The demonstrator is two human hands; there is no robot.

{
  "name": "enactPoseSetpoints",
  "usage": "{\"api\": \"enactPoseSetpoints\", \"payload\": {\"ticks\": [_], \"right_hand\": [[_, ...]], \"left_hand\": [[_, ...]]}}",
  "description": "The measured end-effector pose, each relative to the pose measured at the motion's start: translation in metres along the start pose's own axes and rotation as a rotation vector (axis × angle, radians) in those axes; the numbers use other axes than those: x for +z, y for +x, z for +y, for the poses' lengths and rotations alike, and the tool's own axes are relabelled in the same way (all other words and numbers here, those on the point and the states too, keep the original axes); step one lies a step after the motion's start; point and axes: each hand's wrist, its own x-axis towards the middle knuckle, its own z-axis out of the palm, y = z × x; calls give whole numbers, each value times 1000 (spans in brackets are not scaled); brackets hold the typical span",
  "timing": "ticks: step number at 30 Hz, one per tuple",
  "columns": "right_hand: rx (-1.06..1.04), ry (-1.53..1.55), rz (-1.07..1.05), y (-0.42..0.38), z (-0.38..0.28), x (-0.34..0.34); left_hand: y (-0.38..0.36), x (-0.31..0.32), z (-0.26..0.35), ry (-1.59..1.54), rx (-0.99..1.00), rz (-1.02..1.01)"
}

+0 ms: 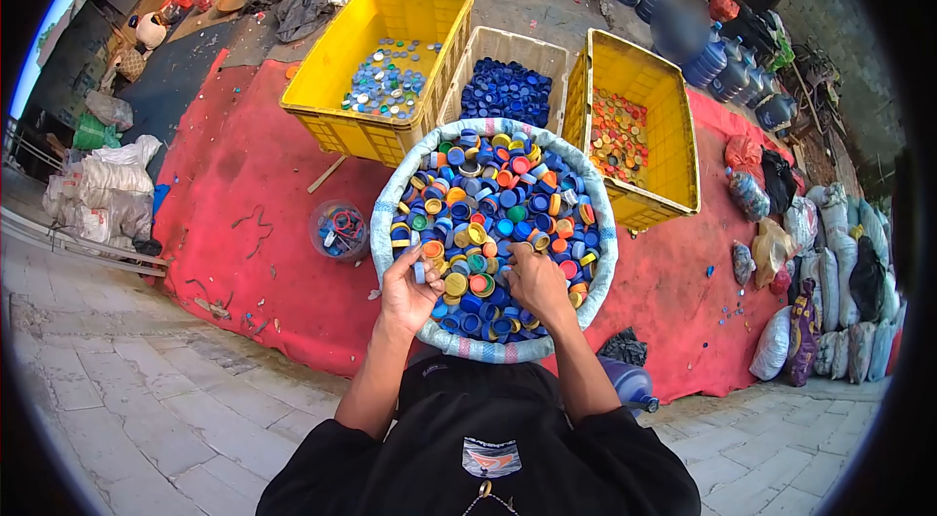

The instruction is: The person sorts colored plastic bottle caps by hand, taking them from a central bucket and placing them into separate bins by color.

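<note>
A round sack [383, 213] with a rolled pale-blue rim stands in front of me, full of mixed bottle caps in blue, yellow, orange, red and green. Over its near left part, my left hand [408, 299] is closed with a light-blue bottle cap [420, 272] held at the fingers. My right hand [539, 284] reaches down onto the caps right of the middle, its fingers curled together. What lies between those fingertips, if anything, is hidden.
Beyond the sack are a yellow crate [332, 130] of pale caps, a whitish crate [561, 67] of dark-blue caps and a yellow crate [673, 140] of orange-red and yellow caps. A small bucket [339, 229] stands left. Filled sacks [830, 272] and water jugs [727, 72] line the right.
</note>
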Motion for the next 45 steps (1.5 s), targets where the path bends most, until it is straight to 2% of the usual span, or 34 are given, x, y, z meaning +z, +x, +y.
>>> {"api": "enactPoseSetpoints", "payload": {"ticks": [4,10,18,20,22,23,24,26,30,33,37,45], "right_hand": [[-7,43,-53,3,-2,-1],[-16,-99,-220,8,-10,-5],[-41,21,-172,9,4,9],[-42,80,-134,8,5,10],[-47,142,-82,6,5,9],[-17,229,-42,5,4,6],[16,317,-4,3,2,2],[61,453,98,-1,7,1],[347,1489,30,-15,15,-14],[367,1917,21,-29,26,-11],[514,1956,42,-46,23,-7],[398,1929,-29,-49,17,7]], "left_hand": [[-15,-10,4,40,23,68],[-18,-6,6,191,4,80],[-11,9,-9,511,105,157],[-10,7,-10,635,145,170],[-1,-3,-18,941,347,170],[2,-7,-21,1092,450,171],[-4,0,-16,1420,490,199],[-2,6,-16,1586,564,164],[10,1,-21,1733,698,2],[9,11,-22,1883,652,-11],[8,20,-22,1933,677,-80],[14,19,-22,1935,687,-166]]}}
